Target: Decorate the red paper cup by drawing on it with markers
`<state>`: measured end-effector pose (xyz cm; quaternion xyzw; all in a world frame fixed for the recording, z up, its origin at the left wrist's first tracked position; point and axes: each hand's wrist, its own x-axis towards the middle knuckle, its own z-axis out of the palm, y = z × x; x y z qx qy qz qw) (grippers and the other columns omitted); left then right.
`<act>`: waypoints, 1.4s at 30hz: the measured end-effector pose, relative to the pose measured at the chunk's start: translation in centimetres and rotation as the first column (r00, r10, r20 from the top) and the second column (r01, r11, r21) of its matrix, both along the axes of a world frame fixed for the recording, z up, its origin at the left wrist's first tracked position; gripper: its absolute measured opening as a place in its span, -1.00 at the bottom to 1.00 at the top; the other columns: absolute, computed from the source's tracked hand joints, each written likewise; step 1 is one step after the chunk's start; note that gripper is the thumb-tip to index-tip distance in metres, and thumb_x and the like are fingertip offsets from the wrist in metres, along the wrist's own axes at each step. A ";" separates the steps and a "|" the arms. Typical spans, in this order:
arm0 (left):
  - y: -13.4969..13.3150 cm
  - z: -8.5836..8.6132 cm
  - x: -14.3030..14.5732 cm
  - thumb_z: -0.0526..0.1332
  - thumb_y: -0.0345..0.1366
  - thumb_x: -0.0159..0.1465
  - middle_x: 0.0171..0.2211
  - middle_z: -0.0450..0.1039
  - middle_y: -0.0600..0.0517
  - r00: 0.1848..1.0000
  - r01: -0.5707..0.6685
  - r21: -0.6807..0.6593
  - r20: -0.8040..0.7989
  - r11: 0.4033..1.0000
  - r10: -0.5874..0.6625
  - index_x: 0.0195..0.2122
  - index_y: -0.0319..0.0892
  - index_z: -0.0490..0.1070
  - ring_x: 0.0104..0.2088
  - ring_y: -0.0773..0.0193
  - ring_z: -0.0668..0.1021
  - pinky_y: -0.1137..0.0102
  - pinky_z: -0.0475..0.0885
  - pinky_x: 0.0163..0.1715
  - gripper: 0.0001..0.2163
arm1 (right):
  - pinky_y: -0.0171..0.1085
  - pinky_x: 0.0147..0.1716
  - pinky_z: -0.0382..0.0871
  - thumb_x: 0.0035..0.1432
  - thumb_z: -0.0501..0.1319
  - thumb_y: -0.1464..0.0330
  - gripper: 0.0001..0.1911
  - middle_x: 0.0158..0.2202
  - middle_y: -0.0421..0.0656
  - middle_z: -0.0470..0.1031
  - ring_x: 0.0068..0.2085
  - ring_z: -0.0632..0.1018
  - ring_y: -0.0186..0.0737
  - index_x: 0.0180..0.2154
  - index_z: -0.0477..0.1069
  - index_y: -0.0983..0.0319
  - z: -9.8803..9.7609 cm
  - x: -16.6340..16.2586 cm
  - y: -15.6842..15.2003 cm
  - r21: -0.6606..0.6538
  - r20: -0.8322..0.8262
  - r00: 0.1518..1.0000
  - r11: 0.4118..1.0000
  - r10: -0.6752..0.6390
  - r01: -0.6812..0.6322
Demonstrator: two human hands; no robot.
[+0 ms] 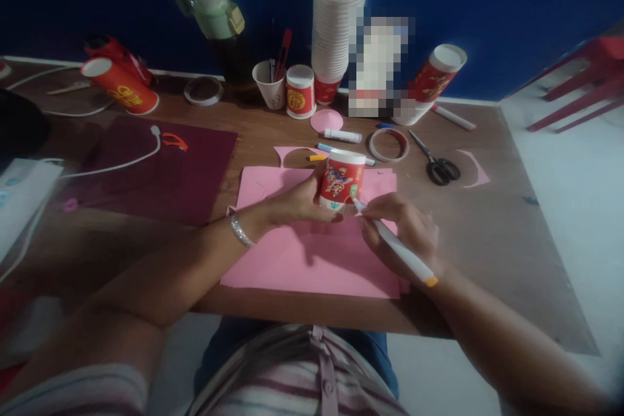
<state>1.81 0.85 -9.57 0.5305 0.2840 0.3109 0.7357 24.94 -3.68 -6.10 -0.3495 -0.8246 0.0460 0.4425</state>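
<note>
The left hand (pixel 306 200) grips a red cup (pixel 342 175) above the pink paper (pixel 312 257) on the table (pixel 497 260), while the right hand (pixel 412 227) is closed around a marker (pixel 402 250) whose tip is at the cup's lower side, with tape (pixel 390 158) and scissors (pixel 431 158) lying farther back.

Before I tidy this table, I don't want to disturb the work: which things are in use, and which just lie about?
In use:
- red cup, in the left hand
- white marker, in the right hand, tip at the cup
- probably the pink paper beneath

Apparently lying about:
- scissors
- tall cup stack
- purple sheet
</note>
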 end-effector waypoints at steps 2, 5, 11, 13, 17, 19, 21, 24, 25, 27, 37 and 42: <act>0.0 0.0 0.0 0.62 -0.15 0.18 0.10 0.63 -0.15 1.000 -0.001 -0.007 0.018 1.000 0.001 0.25 -0.10 0.41 0.20 -0.10 0.64 -0.02 0.54 0.20 -0.32 | -0.33 -0.39 0.56 0.39 0.32 0.47 -0.85 -0.36 -0.27 0.65 -0.39 0.69 -0.27 -0.15 0.46 0.08 0.0 0.0 0.0 -0.002 -0.001 1.000 1.000 -0.004 0.004; 0.0 0.1 0.0 0.61 -0.14 0.19 0.10 0.63 -0.16 1.000 0.006 -0.013 0.014 1.000 -0.006 0.21 -0.11 0.44 0.18 -0.08 0.65 -0.01 0.54 0.20 -0.37 | -0.36 -0.38 0.56 0.37 0.32 0.48 -0.85 -0.36 -0.26 0.66 -0.39 0.70 -0.29 -0.15 0.45 0.11 0.1 0.0 0.1 0.009 0.006 1.000 1.000 0.010 -0.010; 0.0 -0.1 0.0 0.63 -0.17 0.17 0.12 0.62 -0.16 0.999 -0.018 -0.024 0.030 1.000 0.019 0.23 -0.10 0.41 0.18 -0.08 0.65 0.00 0.53 0.21 -0.34 | -0.35 -0.38 0.55 0.38 0.31 0.47 -0.87 -0.36 -0.25 0.66 -0.38 0.70 -0.29 -0.15 0.45 0.11 0.0 0.1 0.0 0.011 0.015 1.000 1.000 0.006 -0.007; 0.0 -0.3 0.0 0.63 -0.18 0.16 0.12 0.62 -0.15 0.999 -0.020 -0.020 0.046 1.000 0.021 0.24 -0.09 0.40 0.19 -0.08 0.64 -0.01 0.52 0.22 -0.33 | -0.34 -0.38 0.55 0.37 0.30 0.48 -0.86 -0.36 -0.26 0.66 -0.39 0.70 -0.28 -0.16 0.45 0.10 -0.1 0.1 -0.1 0.006 0.020 1.000 1.000 -0.014 0.014; 0.0 -0.3 -0.1 0.61 -0.19 0.18 0.12 0.62 -0.15 0.999 -0.012 -0.026 0.050 1.000 0.013 0.27 -0.08 0.39 0.20 -0.10 0.64 -0.03 0.52 0.23 -0.32 | -0.34 -0.37 0.54 0.35 0.30 0.49 -0.85 -0.36 -0.27 0.66 -0.38 0.70 -0.28 -0.16 0.46 0.10 0.0 0.1 -0.1 0.008 0.021 1.000 1.000 -0.014 0.013; 0.0 -0.2 -0.1 0.60 -0.19 0.20 0.13 0.63 -0.17 0.998 -0.002 -0.024 0.062 1.000 0.003 0.30 -0.08 0.37 0.20 -0.11 0.65 -0.04 0.53 0.23 -0.31 | -0.34 -0.38 0.53 0.35 0.30 0.49 -0.85 -0.37 -0.27 0.65 -0.39 0.69 -0.28 -0.17 0.46 0.10 0.1 0.1 -0.1 0.009 0.023 1.000 1.000 -0.004 0.004; 0.0 -0.1 0.0 0.60 -0.20 0.20 0.12 0.64 -0.18 0.997 0.004 -0.021 0.075 1.000 -0.003 0.31 -0.09 0.37 0.21 -0.13 0.65 -0.04 0.53 0.23 -0.31 | -0.34 -0.39 0.53 0.36 0.30 0.48 -0.85 -0.38 -0.27 0.64 -0.40 0.69 -0.28 -0.18 0.45 0.10 0.1 0.1 -0.1 0.011 0.031 0.999 1.000 -0.008 0.008; 0.0 -0.1 0.0 0.60 -0.19 0.19 0.11 0.65 -0.20 0.998 -0.001 -0.027 0.066 1.000 0.003 0.30 -0.10 0.39 0.20 -0.14 0.66 -0.03 0.54 0.22 -0.31 | -0.33 -0.41 0.53 0.38 0.30 0.46 -0.86 -0.40 -0.28 0.64 -0.42 0.68 -0.27 -0.19 0.44 0.09 0.1 0.1 0.0 0.009 0.039 0.999 1.000 -0.007 0.007; -0.1 -0.1 0.0 0.61 -0.20 0.19 0.11 0.65 -0.20 0.998 -0.007 -0.031 0.061 1.000 0.009 0.29 -0.11 0.39 0.20 -0.14 0.66 -0.03 0.55 0.21 -0.31 | -0.32 -0.42 0.54 0.38 0.30 0.46 -0.87 -0.40 -0.27 0.64 -0.42 0.68 -0.27 -0.19 0.44 0.08 0.1 0.1 0.0 0.008 0.035 0.999 1.000 -0.005 0.005; -0.1 0.0 0.0 0.61 -0.19 0.18 0.10 0.65 -0.20 0.998 -0.010 -0.036 0.063 0.999 0.012 0.29 -0.11 0.39 0.20 -0.14 0.66 -0.04 0.54 0.22 -0.31 | -0.31 -0.43 0.55 0.37 0.30 0.46 -0.86 -0.40 -0.27 0.64 -0.42 0.68 -0.26 -0.18 0.45 0.08 0.0 0.1 0.0 0.015 0.021 1.000 1.000 0.005 -0.005; -0.1 0.2 0.1 0.61 -0.14 0.18 0.09 0.65 -0.16 0.999 -0.006 -0.036 0.050 0.999 0.008 0.20 -0.12 0.45 0.15 -0.07 0.67 -0.02 0.53 0.23 -0.39 | -0.33 -0.44 0.53 0.36 0.31 0.48 -0.84 -0.39 -0.29 0.62 -0.43 0.67 -0.28 -0.17 0.43 0.07 0.2 0.1 0.0 0.022 0.024 0.999 0.999 0.031 -0.032; -0.1 0.7 0.1 0.61 -0.17 0.18 -0.01 0.65 -0.11 0.998 -0.003 -0.059 0.055 0.998 0.006 0.12 -0.14 0.48 0.06 0.00 0.69 0.01 0.55 0.20 -0.46 | -0.37 -0.44 0.52 0.31 0.31 0.52 -0.80 -0.38 -0.28 0.62 -0.43 0.66 -0.31 -0.15 0.43 0.10 0.4 0.0 0.0 0.019 0.016 0.998 0.998 0.058 -0.058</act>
